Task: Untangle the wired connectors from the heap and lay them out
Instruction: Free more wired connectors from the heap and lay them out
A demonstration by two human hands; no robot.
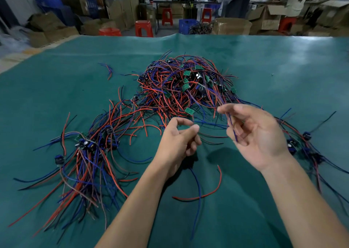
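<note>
A tangled heap of red, blue and black wired connectors (pixel 185 89) with small green boards lies on the green mat (pixel 264 68) in the middle. To the left, a bundle of laid-out connectors (pixel 88 153) fans toward me. A smaller group (pixel 302 145) lies at the right. My right hand (pixel 258 136) hovers palm-up near the heap's front and pinches a blue wire (pixel 232 129) that runs back into the heap. My left hand (pixel 179 142) floats beside it with fingers curled, thumb and forefinger nearly meeting. Whether it holds a wire is unclear.
A loose blue wire (pixel 197 187) and a red wire (pixel 204 195) cross on the mat under my forearms. A stray wire pair (pixel 109 71) lies at the far left. Beyond the table's far edge stand red stools (pixel 144 28), cardboard boxes (pixel 232 25) and seated people.
</note>
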